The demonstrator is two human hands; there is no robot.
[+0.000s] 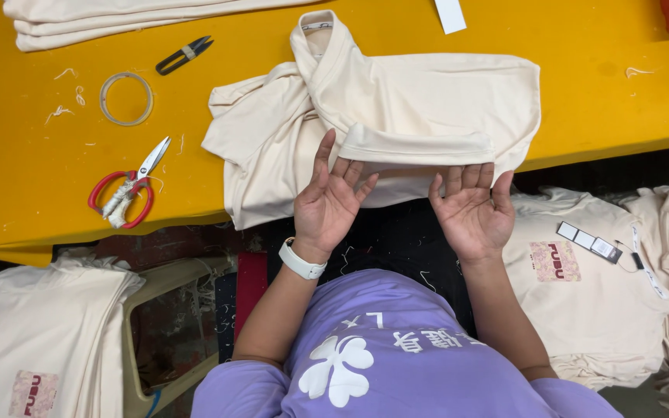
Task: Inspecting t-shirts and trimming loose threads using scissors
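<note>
Head view: a cream folded garment (396, 116) lies on the yellow table (25, 193), its long axis running left to right, its folded near hem overhanging the table's front edge. Both hands sit palm-up just below that hem, the garment lying directly ahead of and above them. The left hand (327, 203), open with fingers spread, touches the hem left of centre; the right hand (472, 209), likewise open and grasping nothing, has its fingertips tucked under the hem's right end. Both are about equally near. Red-handled scissors (127, 195) lie well apart to the left
</note>
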